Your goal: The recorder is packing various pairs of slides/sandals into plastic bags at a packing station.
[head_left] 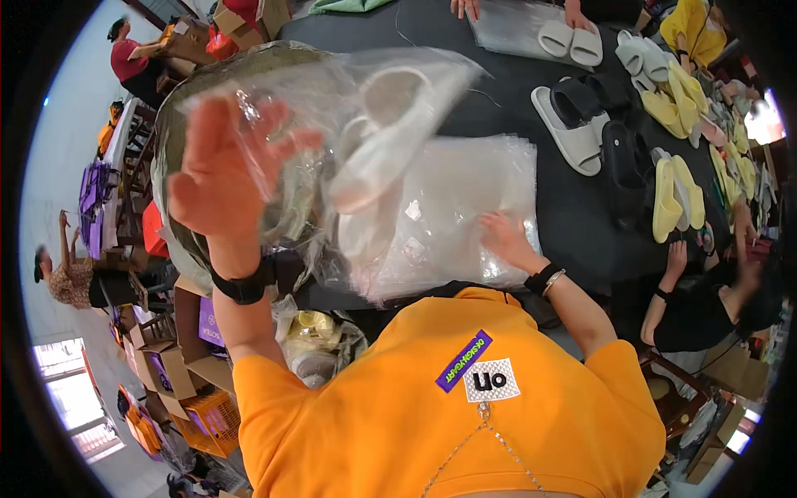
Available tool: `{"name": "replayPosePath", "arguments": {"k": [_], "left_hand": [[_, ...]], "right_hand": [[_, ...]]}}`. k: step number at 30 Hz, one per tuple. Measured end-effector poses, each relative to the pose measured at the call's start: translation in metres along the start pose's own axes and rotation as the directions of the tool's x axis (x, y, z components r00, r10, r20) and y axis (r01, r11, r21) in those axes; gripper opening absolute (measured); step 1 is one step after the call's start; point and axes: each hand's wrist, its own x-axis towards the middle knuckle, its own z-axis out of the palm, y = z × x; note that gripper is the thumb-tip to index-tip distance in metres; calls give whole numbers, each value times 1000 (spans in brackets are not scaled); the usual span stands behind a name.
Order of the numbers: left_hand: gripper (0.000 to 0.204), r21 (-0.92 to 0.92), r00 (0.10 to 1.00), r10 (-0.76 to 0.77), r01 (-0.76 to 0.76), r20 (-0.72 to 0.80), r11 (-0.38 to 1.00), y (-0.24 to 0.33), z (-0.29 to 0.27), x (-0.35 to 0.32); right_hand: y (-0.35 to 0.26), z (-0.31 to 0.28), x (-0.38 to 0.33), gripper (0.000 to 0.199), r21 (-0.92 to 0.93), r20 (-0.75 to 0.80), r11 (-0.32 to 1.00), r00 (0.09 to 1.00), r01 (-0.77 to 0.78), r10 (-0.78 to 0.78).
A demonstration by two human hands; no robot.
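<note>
My left hand (217, 166) is raised at the left with its fingers spread, somewhat smeared by motion. Right beside its fingers, a pair of white slide slippers (383, 137) in a clear plastic bag (452, 75) is tilted and blurred, seemingly above the table. Film from the bag overlaps the fingertips; nothing shows gripped in the palm. My right hand (508, 241) lies with fingers apart on the right side of a stack of clear plastic bags (473, 178) at the near edge of the black table (515, 108).
A large sack-lined container (178, 108) stands left of the table. White-and-black slippers (573, 133) and yellow slippers (666, 199) lie at the right. Across the table, a person's hands (579, 17) are by grey slippers (571, 41). Another person (706, 303) sits at the right.
</note>
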Motion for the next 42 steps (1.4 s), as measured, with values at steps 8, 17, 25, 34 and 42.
{"name": "replayPosePath", "arguments": {"k": [8,17,25,34,42], "left_hand": [[35,-537,653,-655,421,-380,731,-105,49,-148],[27,-325,159,-765,837,-624,440,-163,58,-222],[46,858,649,-562,386,-513,-338,-242,26,-174],[51,761,657,-517,648,-548,17,-338,-20,-203],[32,859,746,-428,442,-511,-257,-284,7,-187]], "right_hand": [[12,-60,-14,52,929,234,-362,886,-81,401],[6,-47,-19,52,988,139,-118,890,-97,434],[16,-38,-14,57,990,125,-8,871,-137,475],[24,-33,-26,33,992,110,-103,917,-75,384],[8,-42,-55,15,985,-2,139,797,-103,604]]}}
